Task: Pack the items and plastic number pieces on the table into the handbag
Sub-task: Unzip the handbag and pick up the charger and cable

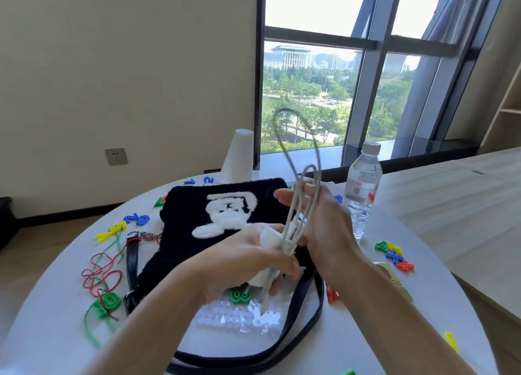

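A black fuzzy handbag (191,214) with a white plush figure lies flat in the middle of the round white table (439,298). Its black strap (298,318) loops toward me. Above the bag, my left hand (245,264) grips a white charger plug (269,240). Its white cable (306,182) rises in loops that run over the fingers of my right hand (324,222). Coloured plastic number pieces lie scattered: blue and yellow ones (135,221) at the left, a green one (108,302), a green 8 (239,294) under my left hand, and a cluster (394,254) at the right.
A water bottle (362,188) stands right of the bag. A white upturned paper cup (239,154) stands behind it. Red and green laces (101,273) tangle at the left. A clear bubble sheet (239,318) lies near me. A window is beyond the table.
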